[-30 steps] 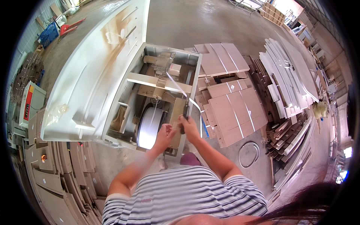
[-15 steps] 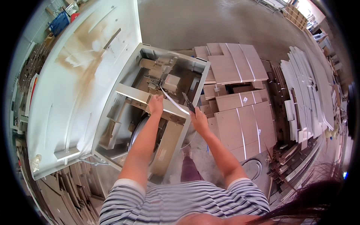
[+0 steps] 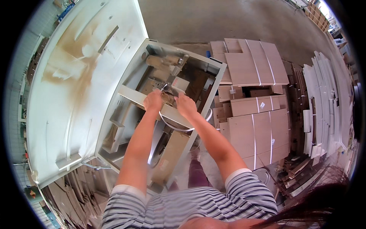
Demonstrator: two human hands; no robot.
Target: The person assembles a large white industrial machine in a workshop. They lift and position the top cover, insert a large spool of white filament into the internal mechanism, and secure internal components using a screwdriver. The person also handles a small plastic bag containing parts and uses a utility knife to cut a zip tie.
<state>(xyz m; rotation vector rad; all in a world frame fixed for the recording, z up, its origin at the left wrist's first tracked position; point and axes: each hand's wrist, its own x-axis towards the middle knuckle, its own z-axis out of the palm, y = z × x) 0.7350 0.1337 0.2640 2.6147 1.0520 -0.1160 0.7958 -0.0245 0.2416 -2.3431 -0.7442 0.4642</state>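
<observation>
Inside the upper part of an open metal machine cabinet (image 3: 219, 78), my two hands work close together over the mechanism (image 3: 162, 76). My left hand (image 3: 153, 100) is closed, its fingers pinching a white plastic strap (image 3: 177, 128), and a short end sticks up past the fingertips. From there the strap loops below my hands toward the cabinet's right side. My right hand (image 3: 185, 105) is closed round a slim dark hand tool (image 3: 173, 91). The tool's tip points at the mechanism beside the strap end; its exact kind is unclear. A pale box-shaped part (image 3: 180, 83) sits just beyond.
The raised white lid (image 3: 87, 95), stained brown, stands on the left. Strapped stacks of brown panels (image 3: 259, 131) lie on the right, with long white boards (image 3: 326, 103) farther right. A beige crossbar (image 3: 131, 94) spans the cabinet. Scrap strips (image 3: 72, 191) lie at lower left.
My right hand has moved left with the dark tool, from the cabinet's right edge to beside my left hand. The strap, stretched rightward before, now hangs in a loop.
</observation>
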